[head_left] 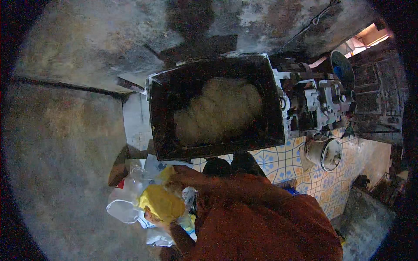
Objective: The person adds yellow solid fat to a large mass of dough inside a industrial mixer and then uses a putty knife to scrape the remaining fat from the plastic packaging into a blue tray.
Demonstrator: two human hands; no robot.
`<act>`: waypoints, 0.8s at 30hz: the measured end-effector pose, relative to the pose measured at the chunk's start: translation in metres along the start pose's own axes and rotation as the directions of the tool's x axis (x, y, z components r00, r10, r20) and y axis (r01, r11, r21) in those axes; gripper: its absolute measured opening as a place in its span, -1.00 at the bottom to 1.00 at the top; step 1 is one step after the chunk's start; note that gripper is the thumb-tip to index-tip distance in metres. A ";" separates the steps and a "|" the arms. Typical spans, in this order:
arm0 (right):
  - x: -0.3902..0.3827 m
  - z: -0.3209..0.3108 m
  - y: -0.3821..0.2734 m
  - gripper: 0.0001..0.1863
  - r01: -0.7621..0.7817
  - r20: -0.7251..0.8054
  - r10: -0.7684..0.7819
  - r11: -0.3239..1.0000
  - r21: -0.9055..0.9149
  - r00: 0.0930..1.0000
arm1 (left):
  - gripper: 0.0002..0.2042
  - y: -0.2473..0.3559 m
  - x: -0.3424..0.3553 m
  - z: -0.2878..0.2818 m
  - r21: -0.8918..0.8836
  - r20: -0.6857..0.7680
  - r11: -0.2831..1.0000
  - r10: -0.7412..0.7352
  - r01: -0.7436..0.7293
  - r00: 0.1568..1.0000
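A yellow bag [162, 203], plastic by its look, is at my left side. My left hand [153, 216] is closed on its lower left edge. My right hand [174, 180] reaches across to the bag's upper edge, beside a strip of yellow; its fingers are dark and smeared, so their grip does not show. Close by are a clear plastic container [123, 211] and white crumpled packaging [159, 237]. Ahead of me stands a large dark rectangular trough [217, 152] with a pale, lumpy, dough-like mass [222, 108] in it.
Machinery [320, 102] with shafts and a large wheel [342, 71] adjoins the trough's right side. A whitish bucket [324, 153] stands on the patterned tile floor [278, 161]. Bare grey walls [61, 143] rise at the left and behind the trough. A grey block [365, 213] is at the lower right.
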State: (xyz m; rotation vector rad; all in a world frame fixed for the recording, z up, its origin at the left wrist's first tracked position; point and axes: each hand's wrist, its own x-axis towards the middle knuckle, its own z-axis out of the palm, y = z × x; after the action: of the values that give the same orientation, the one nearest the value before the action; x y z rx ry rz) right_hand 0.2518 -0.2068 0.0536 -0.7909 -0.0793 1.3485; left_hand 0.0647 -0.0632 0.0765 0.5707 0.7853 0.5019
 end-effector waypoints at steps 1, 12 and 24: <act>-0.004 -0.005 -0.001 -0.54 -0.005 -0.015 0.004 1.000 -0.008 1.000 | -0.33 -0.002 -0.003 0.015 0.063 -0.057 0.997 0.050 -0.047 0.997; 0.014 -0.008 -0.004 -0.57 0.059 -0.034 -0.058 0.997 0.040 0.998 | -0.53 -0.011 0.016 -0.009 0.437 -0.105 0.850 0.372 -0.294 0.922; -0.022 -0.024 -0.057 -0.60 0.013 -0.251 -0.117 0.925 -0.381 0.961 | -0.46 -0.016 0.037 -0.069 0.218 -0.317 0.925 0.368 -0.311 0.874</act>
State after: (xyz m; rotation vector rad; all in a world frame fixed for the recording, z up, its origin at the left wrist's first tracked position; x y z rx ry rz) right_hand 0.3054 -0.2384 0.0752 -1.2815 -0.1512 1.1634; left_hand 0.0370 -0.0324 0.0079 0.7890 1.0821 0.8915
